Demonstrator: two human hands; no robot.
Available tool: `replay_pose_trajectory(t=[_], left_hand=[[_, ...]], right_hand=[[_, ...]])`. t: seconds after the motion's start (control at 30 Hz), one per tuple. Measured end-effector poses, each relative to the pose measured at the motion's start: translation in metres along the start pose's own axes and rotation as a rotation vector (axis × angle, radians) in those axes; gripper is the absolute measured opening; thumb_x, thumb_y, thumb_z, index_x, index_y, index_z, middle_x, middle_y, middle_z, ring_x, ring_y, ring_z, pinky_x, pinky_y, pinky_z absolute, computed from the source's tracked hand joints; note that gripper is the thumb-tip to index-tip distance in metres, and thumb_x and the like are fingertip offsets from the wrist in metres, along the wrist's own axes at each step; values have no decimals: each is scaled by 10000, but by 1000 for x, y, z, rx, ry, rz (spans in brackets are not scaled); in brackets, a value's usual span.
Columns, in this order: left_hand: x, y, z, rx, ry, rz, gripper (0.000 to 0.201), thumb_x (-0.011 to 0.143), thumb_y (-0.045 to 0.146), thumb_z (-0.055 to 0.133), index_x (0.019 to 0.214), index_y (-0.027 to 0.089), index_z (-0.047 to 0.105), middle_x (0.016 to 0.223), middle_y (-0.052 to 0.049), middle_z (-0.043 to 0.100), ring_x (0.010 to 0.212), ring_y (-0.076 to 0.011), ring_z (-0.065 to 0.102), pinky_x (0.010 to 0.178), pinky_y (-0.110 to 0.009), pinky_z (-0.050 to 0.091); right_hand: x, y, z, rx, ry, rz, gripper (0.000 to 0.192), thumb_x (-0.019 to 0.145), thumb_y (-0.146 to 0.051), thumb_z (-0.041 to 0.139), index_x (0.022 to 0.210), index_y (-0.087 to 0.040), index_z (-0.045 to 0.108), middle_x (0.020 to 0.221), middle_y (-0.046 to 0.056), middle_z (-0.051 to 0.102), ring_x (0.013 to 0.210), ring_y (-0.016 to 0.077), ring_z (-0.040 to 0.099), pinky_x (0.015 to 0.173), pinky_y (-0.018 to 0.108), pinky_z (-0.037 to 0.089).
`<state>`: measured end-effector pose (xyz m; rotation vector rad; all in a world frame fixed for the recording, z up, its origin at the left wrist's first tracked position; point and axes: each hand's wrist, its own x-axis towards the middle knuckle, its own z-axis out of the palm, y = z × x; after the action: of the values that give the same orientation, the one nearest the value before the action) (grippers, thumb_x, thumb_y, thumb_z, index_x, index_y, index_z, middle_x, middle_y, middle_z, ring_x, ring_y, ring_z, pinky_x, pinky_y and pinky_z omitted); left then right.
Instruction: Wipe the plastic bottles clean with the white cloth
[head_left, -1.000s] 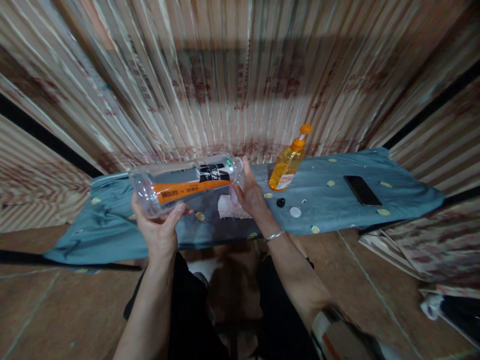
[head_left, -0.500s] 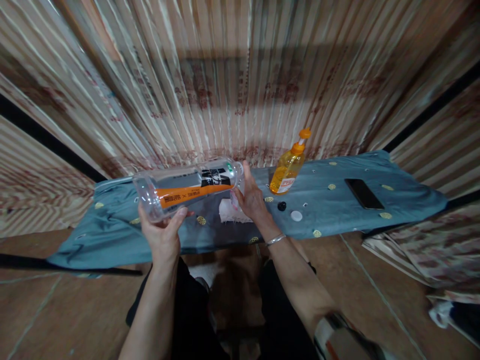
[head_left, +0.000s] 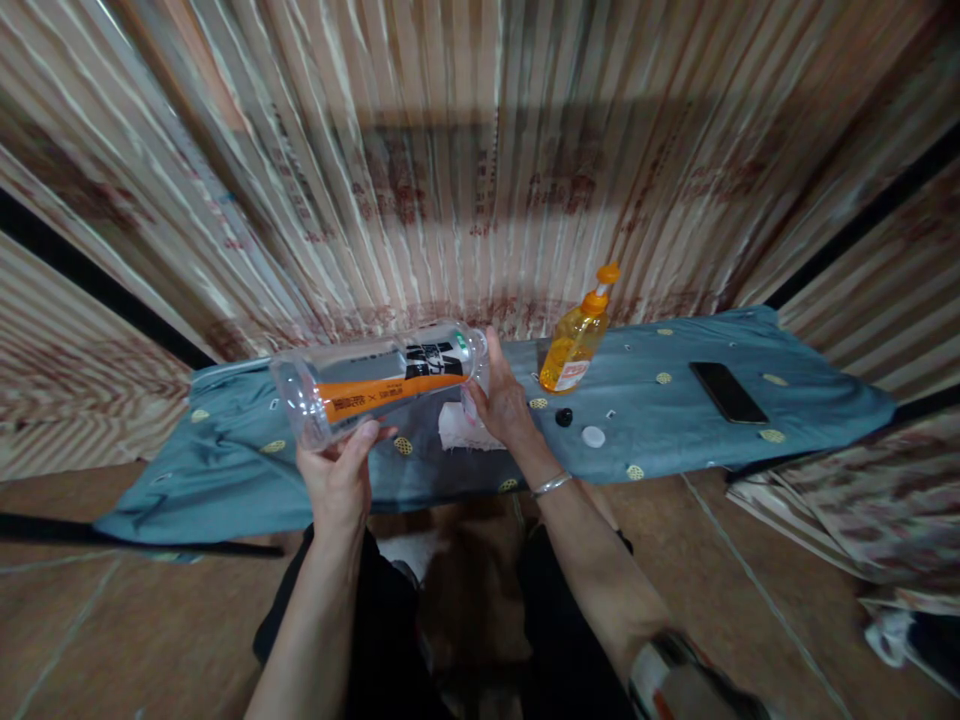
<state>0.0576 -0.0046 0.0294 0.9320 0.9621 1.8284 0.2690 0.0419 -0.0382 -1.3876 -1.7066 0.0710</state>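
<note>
Over the blue cloth [head_left: 675,420], both hands hold an orange-labelled clear bottle [head_left: 375,385], writing unreadable.

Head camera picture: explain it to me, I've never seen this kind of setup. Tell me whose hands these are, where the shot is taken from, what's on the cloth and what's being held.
There is no machine here. A camera worn on a person's head looks forward and down, so both arms are that person's own. The left hand grips the base end of a clear plastic bottle with an orange label, held sideways. The right hand is at the bottle's neck end; its exact grip is hidden. Below lies a blue-grey cloth over a low surface. On it are a white tissue, an orange dish soap bottle, a small black cap, a white cap and a dark phone.
</note>
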Motion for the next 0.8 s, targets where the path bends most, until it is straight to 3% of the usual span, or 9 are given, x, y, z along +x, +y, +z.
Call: replay_pose_trajectory(t=[0.3, 0.47, 0.63, 0.8], left_hand=[[-3, 2, 4, -25, -24, -32, 741, 425, 442, 1046, 1081, 222, 781, 791, 4, 735, 662, -199, 736, 634, -331, 666], [-3, 0, 2, -41, -15, -39, 633, 434, 433, 1040, 967, 208, 784, 726, -2, 722, 658, -230, 749, 633, -363, 665], [-3, 1, 3, -24, -39, -33, 595, 447, 419, 1026, 948, 209, 785, 777, -20, 755, 687, -235, 758, 643, -360, 660], [-3, 2, 7, -44, -27, -40, 499, 414, 362, 1037, 808, 207, 774, 759, -5, 760, 668, -206, 748, 636, -325, 664]], right_hand=[[0, -3, -2, -34, 10, 3, 769, 1112, -381, 397, 1739, -118, 39, 1754, 242, 319, 1588, 336, 438, 1266, 575, 452], [-1, -2, -1, -16, 12, 1, 775, 1124, -444, 338, 1731, -70, 35, 1761, 271, 280, 1567, 342, 467, 1282, 568, 425], [-1, -1, -1, -18, -10, 17, 777, 1127, -482, 335, 1745, -162, -10, 1786, 192, 271, 1609, 308, 404, 1300, 559, 407], [-1, -1, -1, -19, 2, 18, 774, 1126, -470, 336, 1744, -132, 18, 1778, 211, 279, 1612, 328, 396, 1289, 573, 424]])
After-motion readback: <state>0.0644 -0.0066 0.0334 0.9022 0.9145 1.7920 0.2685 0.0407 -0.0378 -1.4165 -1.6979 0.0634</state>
